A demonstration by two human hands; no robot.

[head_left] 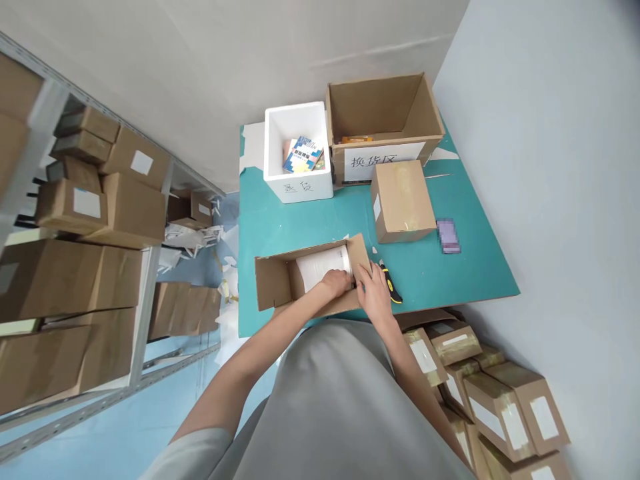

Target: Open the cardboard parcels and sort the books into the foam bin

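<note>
An open cardboard box (273, 283) lies along the front of the green table. Inside it rests a white cylindrical container (320, 265) on its side, its rimmed end towards the right. My left hand (337, 283) reaches into the box, fingers curled at that rimmed end; the fingertips are partly hidden. At the box's right end, my right hand (374, 290) grips the raised flap (359, 253). Just right of that hand lies a black and yellow cutter-like tool (391, 283).
Behind stand a white foam box (299, 189) with booklets, a large open carton (385, 143) and a taped carton (404, 200). A pixelated purple item (449, 236) lies at right. Shelves of cartons (135, 210) line the left; stacked parcels (495, 400) fill the lower right.
</note>
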